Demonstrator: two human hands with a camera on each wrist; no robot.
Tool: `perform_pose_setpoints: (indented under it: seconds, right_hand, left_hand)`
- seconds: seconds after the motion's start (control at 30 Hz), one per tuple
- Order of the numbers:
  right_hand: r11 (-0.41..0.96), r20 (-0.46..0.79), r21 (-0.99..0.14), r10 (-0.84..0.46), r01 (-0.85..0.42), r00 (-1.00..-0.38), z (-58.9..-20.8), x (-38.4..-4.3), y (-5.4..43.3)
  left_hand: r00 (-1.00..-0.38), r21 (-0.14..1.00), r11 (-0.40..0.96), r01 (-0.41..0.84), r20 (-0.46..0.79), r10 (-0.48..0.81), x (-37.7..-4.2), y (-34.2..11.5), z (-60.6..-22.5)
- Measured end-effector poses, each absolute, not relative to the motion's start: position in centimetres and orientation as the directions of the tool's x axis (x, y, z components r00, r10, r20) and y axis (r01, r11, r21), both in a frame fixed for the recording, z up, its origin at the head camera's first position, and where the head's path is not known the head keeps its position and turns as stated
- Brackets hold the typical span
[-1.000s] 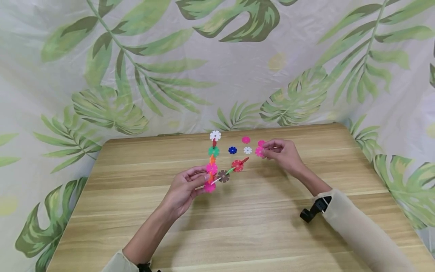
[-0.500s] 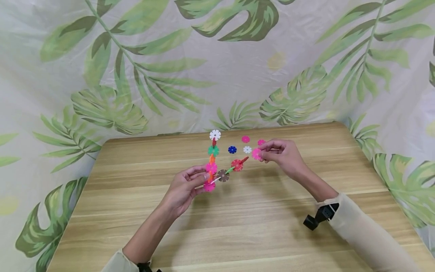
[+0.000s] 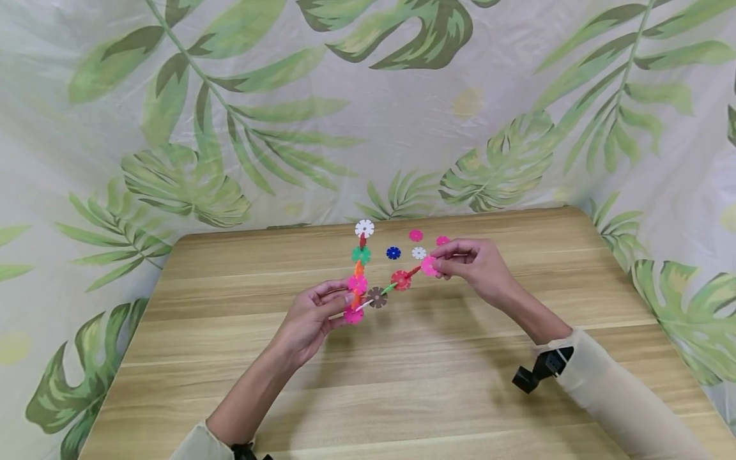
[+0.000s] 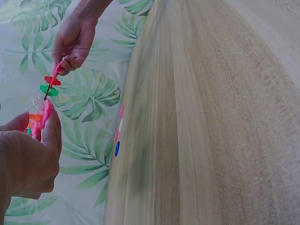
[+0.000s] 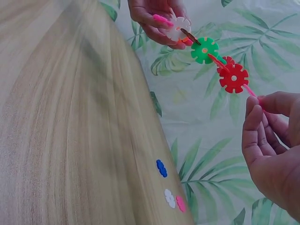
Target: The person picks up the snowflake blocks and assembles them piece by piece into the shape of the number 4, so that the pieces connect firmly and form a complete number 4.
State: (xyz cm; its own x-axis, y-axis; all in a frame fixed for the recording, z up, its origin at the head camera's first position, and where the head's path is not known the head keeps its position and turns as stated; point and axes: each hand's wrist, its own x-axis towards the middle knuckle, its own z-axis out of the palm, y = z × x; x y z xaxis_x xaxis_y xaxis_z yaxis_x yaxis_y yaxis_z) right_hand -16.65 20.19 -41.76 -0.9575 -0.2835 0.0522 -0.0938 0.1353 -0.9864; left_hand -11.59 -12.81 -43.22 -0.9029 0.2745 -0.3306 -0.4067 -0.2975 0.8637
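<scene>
My left hand (image 3: 310,322) grips a V-shaped chain of slotted plastic snowflake discs near its lower corner, holding it above the table. One arm of the chain runs away from me through a green disc (image 3: 361,255) to a white disc (image 3: 365,228). The other slants right past a brown disc (image 3: 377,297) and a red disc (image 3: 400,280). Between thumb and fingers, my right hand (image 3: 483,271) pinches a pink snowflake disc (image 3: 428,266). In the right wrist view its edge (image 5: 250,90) meets the outermost red disc (image 5: 234,78). Fingers partly hide the pink disc.
Loose discs lie on the wooden table (image 3: 402,396) beyond the hands: a blue one (image 3: 393,253), a white one (image 3: 419,253) and two pink ones, one (image 3: 416,236) farther left, the other (image 3: 443,241) beside my right fingers. A leaf-patterned cloth (image 3: 402,128) hangs behind the table's back edge.
My right hand has brought the pink disc left and slightly toward me, up to the red end of the chain. The left hand and chain have stayed almost still.
</scene>
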Motion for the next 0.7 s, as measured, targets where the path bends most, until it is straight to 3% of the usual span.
perform_pose_setpoints:
  seconds: [0.7]
  right_hand:
    - [0.167, 0.045, -0.980, -0.343, -0.108, -0.938, -41.54, -16.82, 20.36]
  left_hand:
    - [-0.893, 0.871, -0.248, -0.424, -0.357, 0.273, -11.88, -12.53, -43.07]
